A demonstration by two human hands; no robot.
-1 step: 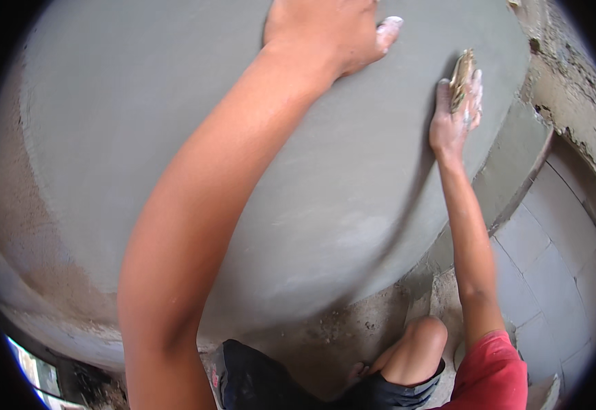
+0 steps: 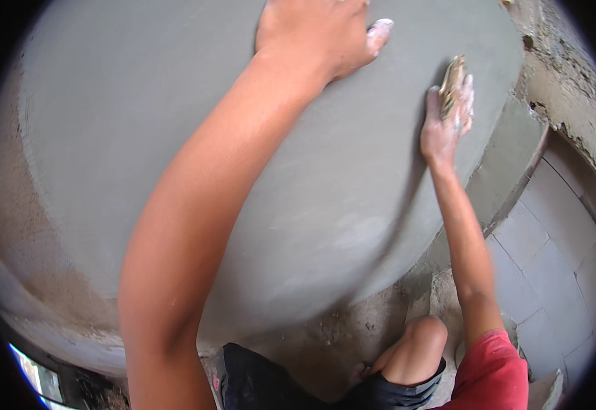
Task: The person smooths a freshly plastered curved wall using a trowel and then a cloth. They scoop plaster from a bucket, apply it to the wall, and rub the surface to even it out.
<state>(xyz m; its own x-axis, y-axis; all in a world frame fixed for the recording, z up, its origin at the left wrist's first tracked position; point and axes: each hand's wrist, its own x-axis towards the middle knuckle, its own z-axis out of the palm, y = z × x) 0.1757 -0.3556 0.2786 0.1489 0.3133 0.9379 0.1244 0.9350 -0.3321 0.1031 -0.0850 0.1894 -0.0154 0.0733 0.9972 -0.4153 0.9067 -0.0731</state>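
My left hand [image 2: 322,37] rests against a wide wall coat of smooth grey plaster [image 2: 291,184] at the top of the view. Its whitened thumb is stretched away from the palm, and the upper edge cuts off the fingertips. Over at the right, my right hand [image 2: 441,133] grips a small flat brown piece with rough, ragged edges [image 2: 454,85] between its thumb and fingers. That piece is seen nearly edge-on, so its kind is unclear. White residue covers the fingers of this hand, which is close to the plaster near its right border.
Rough broken masonry [image 2: 564,75] borders the plaster at upper right. Below it, grey floor tiles [image 2: 547,239] lie beside a plastered ledge [image 2: 510,160]. Brown bare wall [image 2: 58,266] runs along the left. My bent knee [image 2: 424,342] and dark shorts [image 2: 263,383] are at the bottom.
Both hands have shifted slightly left in the view. The right hand, with the brown piece, is also a little lower.
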